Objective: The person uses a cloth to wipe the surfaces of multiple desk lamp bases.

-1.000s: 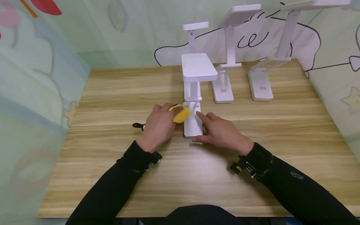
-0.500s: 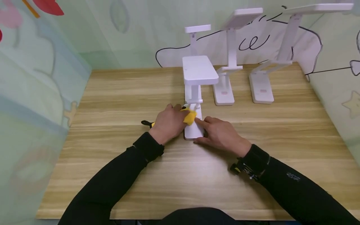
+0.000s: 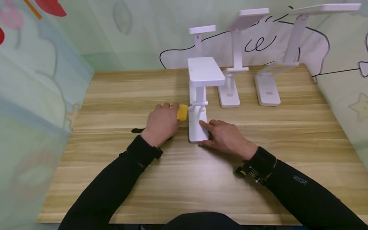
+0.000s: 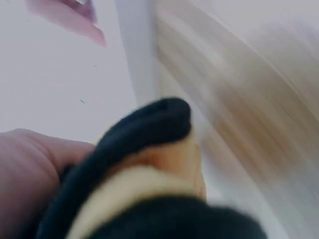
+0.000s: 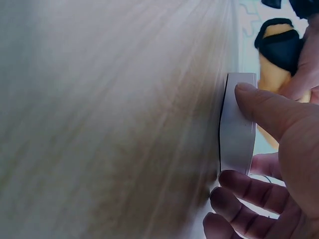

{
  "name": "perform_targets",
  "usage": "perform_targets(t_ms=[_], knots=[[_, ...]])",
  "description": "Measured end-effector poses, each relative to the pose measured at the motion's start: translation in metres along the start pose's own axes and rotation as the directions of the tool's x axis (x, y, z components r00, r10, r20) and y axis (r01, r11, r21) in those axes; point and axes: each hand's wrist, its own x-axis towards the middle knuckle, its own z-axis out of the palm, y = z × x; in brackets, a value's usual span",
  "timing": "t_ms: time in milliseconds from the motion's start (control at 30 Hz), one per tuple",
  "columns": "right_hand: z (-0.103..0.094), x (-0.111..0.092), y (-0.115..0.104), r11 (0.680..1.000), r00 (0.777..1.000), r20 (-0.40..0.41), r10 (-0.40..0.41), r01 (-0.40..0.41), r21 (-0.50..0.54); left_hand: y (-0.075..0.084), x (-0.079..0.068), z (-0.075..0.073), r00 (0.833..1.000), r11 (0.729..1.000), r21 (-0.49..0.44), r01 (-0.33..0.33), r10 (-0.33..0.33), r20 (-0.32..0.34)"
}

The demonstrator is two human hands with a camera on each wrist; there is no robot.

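Note:
A white desk lamp stands in front of me, with its flat head (image 3: 205, 72) above and its base (image 3: 195, 131) on the wooden table. My right hand (image 3: 227, 137) holds that base from the right. One finger lies on its top, and in the right wrist view the thumb (image 5: 264, 107) presses its end face. To the left of the base, my left hand (image 3: 162, 124) grips a yellow cloth (image 3: 182, 112) with black trim and a black loop. The cloth (image 4: 137, 181) fills the lower part of the left wrist view, partly blurred.
Behind stand more white lamps: one directly behind the held lamp, partly hidden by it, a middle lamp (image 3: 229, 92), and a right lamp (image 3: 268, 89). Printed walls close off the back and both sides of the wooden table (image 3: 129, 95).
The left hand moved right with the cloth onto the lamp base, then back left, off the base. The right hand has stayed on the base throughout.

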Motion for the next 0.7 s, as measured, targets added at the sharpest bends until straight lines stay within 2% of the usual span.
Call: perform_targets(t_ms=[100,200,333,500,567,633,700], knots=[[0.0,0.0,0.001,1.0,1.0,-0.009,-0.009,0.009,0.002,0.012,-0.001,0.005,0.99,0.991,0.003,-0.134,0.134,-0.045],[0.001,0.0,0.001,1.0,1.0,-0.016,-0.024,0.024,0.005,0.017,0.003,0.017,0.978,0.981,0.033,-0.191,0.193,-0.073],[0.0,-0.001,0.002,1.0,0.999,-0.019,-0.029,0.029,-0.008,0.015,0.01,0.025,0.984,0.986,0.034,-0.165,0.167,-0.065],[-0.001,-0.001,0.003,1.0,1.0,0.003,-0.018,0.018,-0.011,0.005,0.015,0.022,0.997,0.997,-0.032,-0.068,0.069,0.04],[-0.001,-0.001,0.004,1.0,1.0,0.013,-0.016,0.016,-0.003,-0.002,0.018,0.018,0.997,1.0,-0.007,-0.028,0.028,0.069],[-0.001,-0.001,0.004,1.0,1.0,0.018,-0.017,0.017,0.002,-0.008,0.024,0.012,0.998,0.999,0.032,-0.006,0.004,0.059],[-0.001,-0.001,0.004,1.0,1.0,0.019,-0.019,0.019,0.003,-0.011,0.032,0.004,1.0,0.998,0.057,-0.002,0.001,0.012]])
